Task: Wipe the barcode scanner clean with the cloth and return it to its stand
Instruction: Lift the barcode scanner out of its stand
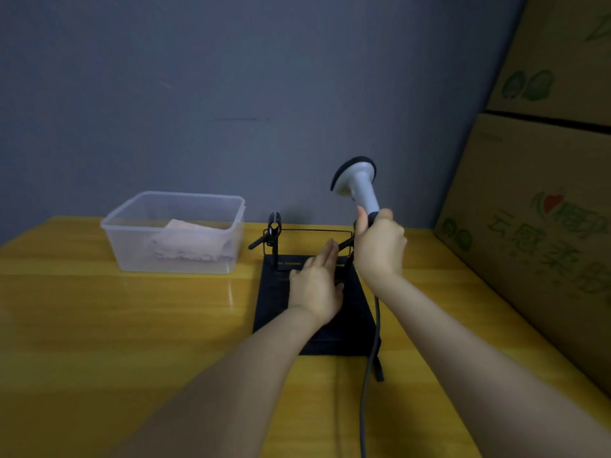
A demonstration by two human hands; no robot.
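Observation:
My right hand (380, 244) grips the handle of a white barcode scanner (358, 183) with a black-rimmed head, held upright above the right side of the black stand (357, 312). The scanner's dark cable (372, 358) hangs down toward me. My left hand (317, 285) lies flat, fingers together, on the stand's dark base plate, just in front of its wire frame (314, 230). A black clip (273, 226) stands on the frame's left post. A pale pink cloth (191, 241) lies folded inside the clear plastic tub (132, 246) to the left.
The yellow wooden table (115, 319) runs to a grey wall behind. Stacked cardboard boxes (535, 200) with green print rise along the right edge, close to my right arm.

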